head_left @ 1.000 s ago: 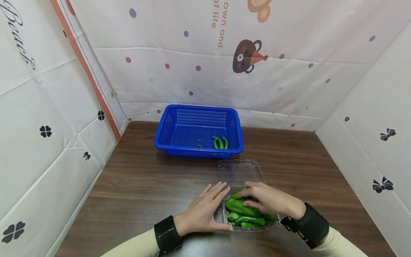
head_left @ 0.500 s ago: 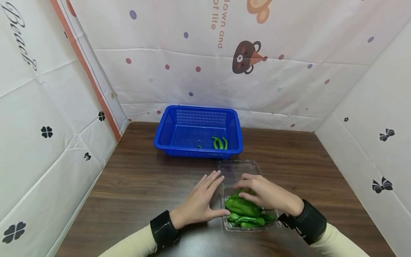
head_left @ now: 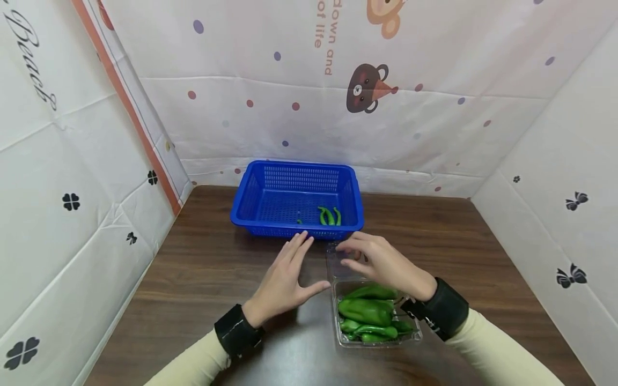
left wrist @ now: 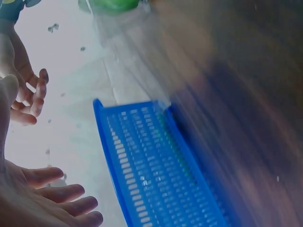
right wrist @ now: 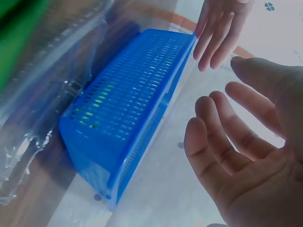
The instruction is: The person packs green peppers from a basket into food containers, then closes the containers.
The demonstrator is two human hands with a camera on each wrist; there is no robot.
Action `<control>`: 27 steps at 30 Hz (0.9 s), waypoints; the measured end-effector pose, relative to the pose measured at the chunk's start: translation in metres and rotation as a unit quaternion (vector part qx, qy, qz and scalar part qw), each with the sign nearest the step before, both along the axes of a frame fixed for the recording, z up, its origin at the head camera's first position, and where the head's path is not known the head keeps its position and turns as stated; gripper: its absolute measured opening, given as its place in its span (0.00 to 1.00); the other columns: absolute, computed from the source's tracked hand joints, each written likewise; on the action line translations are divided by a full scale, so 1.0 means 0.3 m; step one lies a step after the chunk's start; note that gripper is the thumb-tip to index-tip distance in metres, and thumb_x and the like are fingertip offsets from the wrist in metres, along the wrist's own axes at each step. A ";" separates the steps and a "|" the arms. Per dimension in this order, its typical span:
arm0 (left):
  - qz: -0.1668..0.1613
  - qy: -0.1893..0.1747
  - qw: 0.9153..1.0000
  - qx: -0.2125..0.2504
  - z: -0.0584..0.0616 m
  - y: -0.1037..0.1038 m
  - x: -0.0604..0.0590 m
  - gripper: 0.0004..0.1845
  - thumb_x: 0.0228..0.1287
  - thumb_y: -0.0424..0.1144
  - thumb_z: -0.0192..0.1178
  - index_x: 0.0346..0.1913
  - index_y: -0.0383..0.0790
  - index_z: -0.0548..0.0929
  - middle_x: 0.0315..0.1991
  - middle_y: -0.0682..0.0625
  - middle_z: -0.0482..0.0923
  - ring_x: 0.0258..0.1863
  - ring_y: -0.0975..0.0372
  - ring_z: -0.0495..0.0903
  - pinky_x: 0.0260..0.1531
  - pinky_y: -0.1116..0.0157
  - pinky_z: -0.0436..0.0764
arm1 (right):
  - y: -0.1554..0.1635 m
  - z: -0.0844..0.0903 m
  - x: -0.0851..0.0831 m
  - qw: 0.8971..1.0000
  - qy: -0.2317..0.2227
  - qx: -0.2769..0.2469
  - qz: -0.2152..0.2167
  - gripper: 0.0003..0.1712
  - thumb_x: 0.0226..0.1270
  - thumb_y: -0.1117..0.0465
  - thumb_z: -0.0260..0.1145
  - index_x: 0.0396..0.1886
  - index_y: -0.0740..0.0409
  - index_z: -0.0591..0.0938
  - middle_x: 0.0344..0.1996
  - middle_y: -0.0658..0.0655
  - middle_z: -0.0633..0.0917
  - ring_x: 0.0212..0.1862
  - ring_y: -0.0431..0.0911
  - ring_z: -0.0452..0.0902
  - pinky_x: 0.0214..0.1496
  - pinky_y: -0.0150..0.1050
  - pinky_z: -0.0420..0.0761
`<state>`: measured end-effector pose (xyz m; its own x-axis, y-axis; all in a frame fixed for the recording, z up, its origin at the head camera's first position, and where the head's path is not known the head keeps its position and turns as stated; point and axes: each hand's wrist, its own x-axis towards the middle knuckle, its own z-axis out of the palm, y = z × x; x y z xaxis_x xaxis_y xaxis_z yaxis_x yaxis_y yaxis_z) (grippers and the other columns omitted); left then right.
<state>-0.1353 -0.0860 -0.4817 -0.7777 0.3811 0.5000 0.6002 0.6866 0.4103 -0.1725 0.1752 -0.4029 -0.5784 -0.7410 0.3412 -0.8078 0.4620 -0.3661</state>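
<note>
A clear plastic clamshell box (head_left: 335,321) holds several green peppers (head_left: 366,311), its open lid (head_left: 335,262) lying flat toward the back. My right hand (head_left: 386,262) hovers over that lid with loosely bent fingers, and in the right wrist view nothing lies between them. My left hand (head_left: 277,284) is spread in the air left of the box, fingers pointing toward the blue basket (head_left: 296,230). That basket stands behind both hands, with a few thin green chili peppers (head_left: 330,216) and a small green bit inside. Its slotted side (right wrist: 128,80) shows in the right wrist view.
The brown wooden table (head_left: 193,268) carries the basket and the box. White printed sheets (head_left: 232,128) rise along its back, left and right sides. The basket's front rim lies close behind the lid.
My right hand has lifted off the peppers and moved back over the lid, leaving them in the box. My left hand has left the box's edge, moving back and left.
</note>
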 end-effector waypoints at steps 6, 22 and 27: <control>0.035 0.021 0.999 0.017 0.015 -0.048 -0.033 0.54 0.60 0.63 0.71 0.78 0.32 0.62 0.78 0.34 0.58 0.78 0.43 0.56 0.74 0.43 0.60 | -0.056 0.033 -0.053 0.999 0.029 -0.006 -0.018 0.21 0.68 0.61 0.73 0.59 0.59 0.84 0.44 0.54 0.83 0.38 0.43 0.80 0.37 0.37 0.81; 0.175 -0.042 0.983 0.047 0.063 -0.200 -0.114 0.53 0.64 0.65 0.65 0.79 0.32 0.59 0.79 0.32 0.54 0.80 0.41 0.51 0.75 0.40 0.55 | -0.173 0.116 -0.273 0.998 0.002 0.039 -0.052 0.26 0.70 0.60 0.72 0.64 0.63 0.80 0.50 0.64 0.82 0.43 0.54 0.82 0.45 0.45 0.83; 0.204 -0.031 0.977 0.056 0.065 -0.239 -0.133 0.52 0.65 0.64 0.66 0.78 0.29 0.60 0.78 0.29 0.54 0.78 0.37 0.52 0.73 0.37 0.55 | -0.210 0.126 -0.340 0.994 -0.032 0.070 -0.071 0.25 0.71 0.59 0.71 0.64 0.63 0.80 0.52 0.64 0.83 0.41 0.53 0.83 0.47 0.47 0.83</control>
<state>-0.1751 -0.1578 -0.4622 -0.8832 -0.0213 0.4686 0.2583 0.8117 0.5238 -0.2744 0.1123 -0.3651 -0.6986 -0.6874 0.1987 -0.7071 0.6207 -0.3386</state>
